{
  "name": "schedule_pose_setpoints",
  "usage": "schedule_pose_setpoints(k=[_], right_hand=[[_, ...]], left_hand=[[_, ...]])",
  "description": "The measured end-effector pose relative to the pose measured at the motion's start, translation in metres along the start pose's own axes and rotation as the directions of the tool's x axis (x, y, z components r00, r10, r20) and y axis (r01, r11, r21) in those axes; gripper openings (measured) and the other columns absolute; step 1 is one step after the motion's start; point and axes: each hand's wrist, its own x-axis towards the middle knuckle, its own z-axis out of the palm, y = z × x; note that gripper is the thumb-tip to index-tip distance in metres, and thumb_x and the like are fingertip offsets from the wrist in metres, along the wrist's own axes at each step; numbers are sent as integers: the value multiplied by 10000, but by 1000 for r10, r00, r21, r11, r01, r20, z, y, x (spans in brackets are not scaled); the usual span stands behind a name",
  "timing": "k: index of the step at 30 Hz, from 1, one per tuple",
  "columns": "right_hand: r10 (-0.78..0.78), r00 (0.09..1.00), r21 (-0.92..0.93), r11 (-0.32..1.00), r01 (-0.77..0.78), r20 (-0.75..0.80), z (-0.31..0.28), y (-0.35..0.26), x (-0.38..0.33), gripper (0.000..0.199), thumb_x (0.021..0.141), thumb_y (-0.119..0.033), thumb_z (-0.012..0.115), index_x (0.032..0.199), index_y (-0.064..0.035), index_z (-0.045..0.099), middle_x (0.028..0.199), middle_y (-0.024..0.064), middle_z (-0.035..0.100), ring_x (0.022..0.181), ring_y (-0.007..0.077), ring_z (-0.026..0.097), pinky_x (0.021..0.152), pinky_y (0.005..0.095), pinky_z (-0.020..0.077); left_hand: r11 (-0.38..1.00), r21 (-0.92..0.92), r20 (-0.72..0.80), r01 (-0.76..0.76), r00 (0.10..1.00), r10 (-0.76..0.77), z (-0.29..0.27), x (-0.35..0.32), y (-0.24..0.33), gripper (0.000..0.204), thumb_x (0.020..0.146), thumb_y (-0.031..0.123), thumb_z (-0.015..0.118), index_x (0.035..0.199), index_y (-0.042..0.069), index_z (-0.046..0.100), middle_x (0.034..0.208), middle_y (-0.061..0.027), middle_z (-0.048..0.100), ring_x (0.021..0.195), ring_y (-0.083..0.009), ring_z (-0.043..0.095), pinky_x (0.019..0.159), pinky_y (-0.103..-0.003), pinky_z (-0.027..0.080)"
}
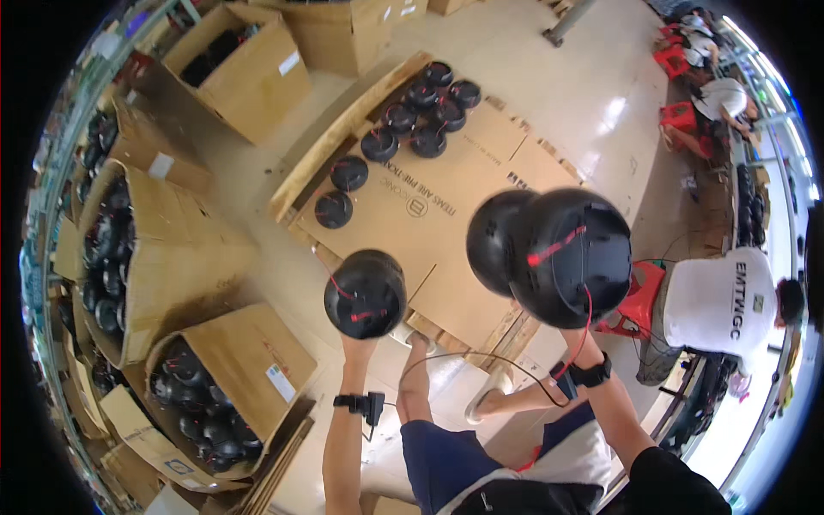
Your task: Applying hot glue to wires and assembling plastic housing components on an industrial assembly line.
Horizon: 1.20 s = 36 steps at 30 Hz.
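- The left hand [359,342] is raised at about seven o'clock from the picture's centre, its fingers mostly hidden behind a round black part [366,293] with a red wire across its face — they are closed around it from below.
- The right hand [573,330] is up at about four o'clock; its fingers are hidden behind two larger black domed parts [558,253] held together, one overlapping the other, with a red wire hanging down. The grip is clamped on the lower edge, though the fingertips themselves cannot be seen.
- Both wrists carry a black strap with a small device; a thin cable runs between them.
- Below the hands lies a flat cardboard sheet [429,223] on a wooden pallet, and toward twelve o'clock a row of small black round parts [403,116] sits on it — well apart from the held ones.
- At eight o'clock an open cardboard box [249,360] holds many more black parts; further boxes stand at nine and eleven o'clock.
- At three o'clock another person in a white shirt [717,300] sits by a red stool [639,296].
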Motion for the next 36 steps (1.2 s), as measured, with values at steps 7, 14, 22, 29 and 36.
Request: schedule_pose_setpoints(k=[7, 14, 22, 29, 36], right_hand=[[-175, 982, -437, 880, 187, 67, -65, 112, 191, 791, 797, -337, 802, 1440, -35, 453, 1457, 128, 507, 1338, 282, 471, 1142, 425, 353], [-157, 889, -623, 660, 419, 431, -45, 158, 328, 685, 782, -167, 810, 1377, -45, 494, 1398, 122, 537, 1202, 276, 584, 1006, 449, 492], [-218, 929, -410, 850, 331, 299, -38, 231, 449, 1043, 591, -200, 966, 1437, -67, 372, 1389, 161, 466, 1235, 313, 535, 968, 441, 524], [-236, 885, -670, 583, 460, 402, -70, 254, 484, 1224, 527, -250, 964, 1507, -59, 256, 1510, 205, 347, 1359, 374, 412, 1121, 474, 380], [-388, 901, -786, 489, 379, 193, -17, 154, 386, 1343, 569, -318, 948, 1565, -34, 94, 1566, 226, 255, 1448, 362, 293, 1174, 451, 295]], left_hand=[[996, 24, -198, 88, 977, -82, 121, 118, -108, 594, 657, 66, 858, 1204, 37, 628, 1216, -116, 649, 1112, -268, 621, 995, -390, 474], [967, 154, -340, 201, 930, -139, 151, 138, -242, 629, 755, 173, 852, 1292, 23, 562, 1285, -150, 621, 1108, -289, 634, 956, -460, 523], [591, -771, -222, 238, 769, -599, 171, 148, -279, 677, 789, 12, 803, 1371, 16, 458, 1398, -147, 515, 1220, -314, 544, 994, -540, 524], [926, 75, -144, 370, 923, -357, 106, 138, -220, 1117, 655, 94, 892, 1535, 25, 206, 1499, -178, 399, 1330, -307, 458, 1146, -483, 348], [883, 355, -48, 308, 949, -312, 97, 192, -109, 1300, 551, 199, 936, 1560, 63, 127, 1549, -254, 251, 1407, -382, 341, 1163, -466, 304]])
